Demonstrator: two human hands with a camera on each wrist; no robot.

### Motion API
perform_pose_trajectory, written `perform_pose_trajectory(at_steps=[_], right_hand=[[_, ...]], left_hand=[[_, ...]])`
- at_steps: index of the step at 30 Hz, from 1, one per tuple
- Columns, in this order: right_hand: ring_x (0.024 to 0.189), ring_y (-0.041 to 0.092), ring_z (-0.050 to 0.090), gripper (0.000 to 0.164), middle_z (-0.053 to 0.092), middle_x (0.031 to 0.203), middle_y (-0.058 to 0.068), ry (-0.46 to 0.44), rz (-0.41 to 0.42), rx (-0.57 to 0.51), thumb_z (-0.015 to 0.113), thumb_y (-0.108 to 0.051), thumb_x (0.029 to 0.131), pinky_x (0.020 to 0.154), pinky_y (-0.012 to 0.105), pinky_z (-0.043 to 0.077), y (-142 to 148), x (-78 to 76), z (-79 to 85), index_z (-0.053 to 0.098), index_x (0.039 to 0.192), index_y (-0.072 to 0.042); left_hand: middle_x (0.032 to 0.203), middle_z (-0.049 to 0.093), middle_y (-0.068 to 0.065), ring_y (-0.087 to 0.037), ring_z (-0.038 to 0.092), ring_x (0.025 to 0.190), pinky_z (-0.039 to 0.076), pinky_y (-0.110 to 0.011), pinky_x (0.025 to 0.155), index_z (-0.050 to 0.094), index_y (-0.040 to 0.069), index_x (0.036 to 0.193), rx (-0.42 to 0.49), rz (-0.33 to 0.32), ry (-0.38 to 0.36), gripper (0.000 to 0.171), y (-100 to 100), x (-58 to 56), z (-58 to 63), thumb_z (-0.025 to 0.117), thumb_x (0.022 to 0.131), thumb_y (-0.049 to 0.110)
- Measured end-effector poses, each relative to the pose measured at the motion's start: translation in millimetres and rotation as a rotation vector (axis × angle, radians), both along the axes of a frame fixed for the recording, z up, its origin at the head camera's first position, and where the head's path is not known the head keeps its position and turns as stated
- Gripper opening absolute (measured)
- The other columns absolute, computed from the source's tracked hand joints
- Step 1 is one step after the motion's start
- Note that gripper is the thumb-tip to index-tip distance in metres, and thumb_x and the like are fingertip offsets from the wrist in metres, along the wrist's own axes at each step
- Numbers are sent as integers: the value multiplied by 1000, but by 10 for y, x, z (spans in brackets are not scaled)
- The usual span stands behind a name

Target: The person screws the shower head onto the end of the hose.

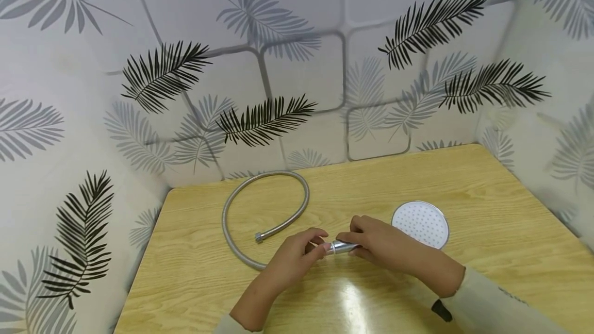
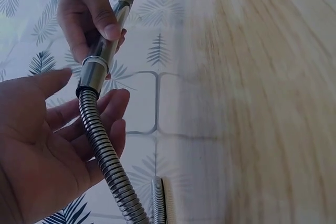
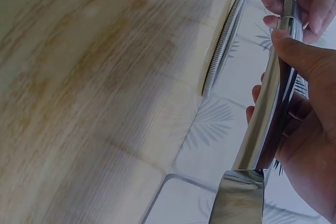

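A chrome hand shower (image 1: 421, 224) is held by its handle in my right hand (image 1: 376, 241), its round white nozzle face turned up. In the right wrist view the thumb and fingers wrap the shiny handle (image 3: 262, 119). The flexible metal hose (image 2: 107, 150) meets the handle's end at a chrome conical nut (image 2: 93, 74). Around this joint lies my left hand (image 1: 299, 251), palm up. Its relaxed fingers (image 2: 113, 111) pass behind the hose and nut, while the thumb stands apart from the nut in the left wrist view.
The hose loops over the wooden table (image 1: 185, 251) on the left, its free end fitting (image 1: 259, 237) lying inside the loop. Leaf-patterned walls (image 1: 297, 81) border the table at the back and sides. A small black object (image 1: 441, 311) shows beside the right sleeve.
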State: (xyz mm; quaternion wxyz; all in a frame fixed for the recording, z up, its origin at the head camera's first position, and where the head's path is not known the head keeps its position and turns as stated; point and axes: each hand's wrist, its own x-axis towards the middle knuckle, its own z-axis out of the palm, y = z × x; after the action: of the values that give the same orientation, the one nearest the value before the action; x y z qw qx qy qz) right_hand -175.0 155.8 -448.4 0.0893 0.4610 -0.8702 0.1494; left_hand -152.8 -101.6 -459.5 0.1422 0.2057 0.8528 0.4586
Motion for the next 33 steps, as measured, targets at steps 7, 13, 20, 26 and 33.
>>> perform_pose_trajectory(at_steps=[7, 13, 20, 26, 33], right_hand=[[76, 2, 43, 34, 54, 92, -6, -9, 1, 4, 78, -19, 89, 65, 15, 43, 1, -2, -26, 71, 122, -23], [76, 2, 41, 33, 53, 92, -7, 2, -12, 26, 78, -22, 89, 65, 14, 41, 4, -14, -45, 71, 121, -24], [76, 2, 41, 34, 53, 92, -7, -34, -30, 41, 77, -23, 90, 65, 14, 41, 5, -13, -30, 71, 124, -23], [76, 3, 42, 35, 54, 92, -7, -20, -25, 37, 78, -20, 89, 65, 14, 42, 9, -8, -41, 71, 124, -21], [76, 2, 41, 36, 53, 92, -7, 4, -14, 18, 79, -20, 88, 65, 14, 41, 18, -3, -47, 71, 124, -22]], left_hand=[[106, 76, -3, -12, 70, 96, 54, -27, 82, 69, 19, 118, -55, -62, -24, 37, -26, -4, -11, 41, 109, 41], [106, 74, -2, -11, 69, 94, 53, -24, 79, 68, 18, 120, -40, -43, -37, 28, -17, -1, 4, 51, 107, 36], [105, 73, -4, -19, 68, 90, 52, -20, 73, 68, 16, 119, -10, -13, -22, 25, 12, 9, 24, 61, 102, 33], [106, 71, 7, -6, 65, 85, 53, -19, 72, 68, 17, 117, -1, -4, 16, 23, 28, 14, 3, 66, 99, 32], [106, 72, 0, -12, 66, 89, 53, -23, 74, 66, 19, 121, -11, -22, -9, 29, 18, 13, -4, 54, 105, 40]])
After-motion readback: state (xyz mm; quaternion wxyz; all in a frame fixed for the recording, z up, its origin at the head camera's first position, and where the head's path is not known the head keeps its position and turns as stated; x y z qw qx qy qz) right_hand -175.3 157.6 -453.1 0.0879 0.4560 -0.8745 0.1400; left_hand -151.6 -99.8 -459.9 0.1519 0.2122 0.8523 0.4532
